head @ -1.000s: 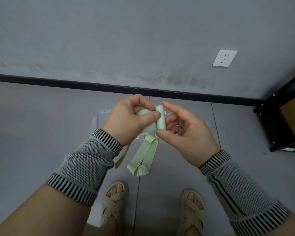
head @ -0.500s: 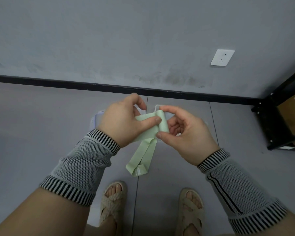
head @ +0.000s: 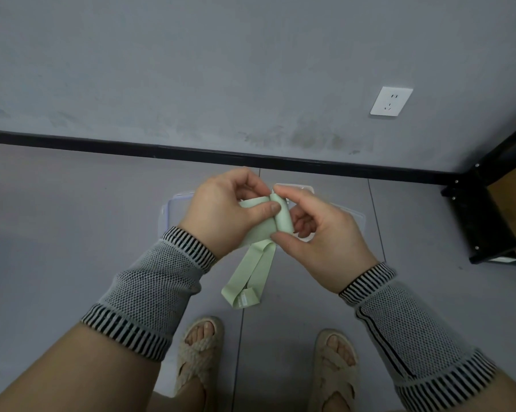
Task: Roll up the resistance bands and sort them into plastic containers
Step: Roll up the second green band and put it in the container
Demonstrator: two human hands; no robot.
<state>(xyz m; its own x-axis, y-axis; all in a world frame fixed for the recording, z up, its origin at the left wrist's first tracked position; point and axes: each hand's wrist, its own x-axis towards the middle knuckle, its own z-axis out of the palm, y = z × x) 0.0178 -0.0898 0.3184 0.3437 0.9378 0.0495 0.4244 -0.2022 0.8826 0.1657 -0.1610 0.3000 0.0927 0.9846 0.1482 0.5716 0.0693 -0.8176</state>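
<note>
Your right hand pinches the started roll of the pale green resistance band while your left hand thumbs the flat strip taut for winding; its tail hangs free above clear plastic containers on the floor below.

The single head view looked steeply down and forward from the person's own height. It sat close above both hands, which filled the middle. The feet lay at its bottom edge. The floor met the wall across the upper half. A shelf stood at the right edge.
</note>
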